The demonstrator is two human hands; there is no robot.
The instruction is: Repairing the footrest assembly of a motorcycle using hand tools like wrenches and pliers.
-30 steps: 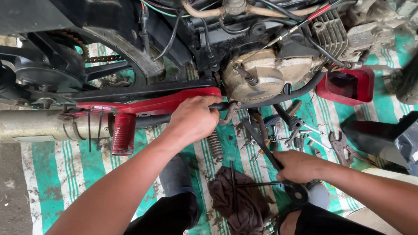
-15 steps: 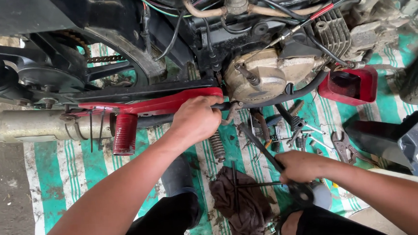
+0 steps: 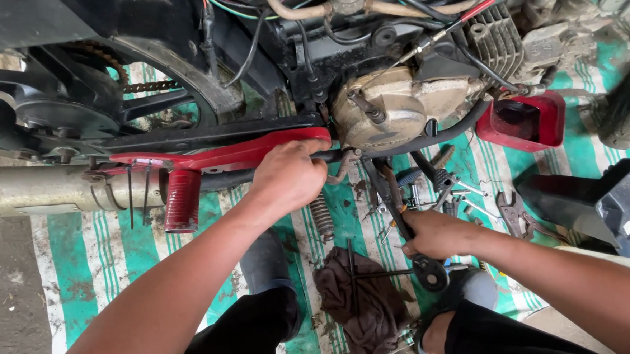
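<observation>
We see our left hand (image 3: pixel 290 177) gripping a dark bar under the motorbike engine (image 3: pixel 391 112), just beside the red frame piece (image 3: pixel 220 157), while our right hand (image 3: pixel 436 234) holds a long wrench (image 3: pixel 404 226) over the green striped mat (image 3: pixel 89 246)

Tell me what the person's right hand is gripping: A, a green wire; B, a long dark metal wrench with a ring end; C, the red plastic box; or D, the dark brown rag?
B: the right hand is closed around the long dark metal wrench, whose ring end juts out below the fist, while its other end reaches up toward the tan metal engine cover.
</observation>
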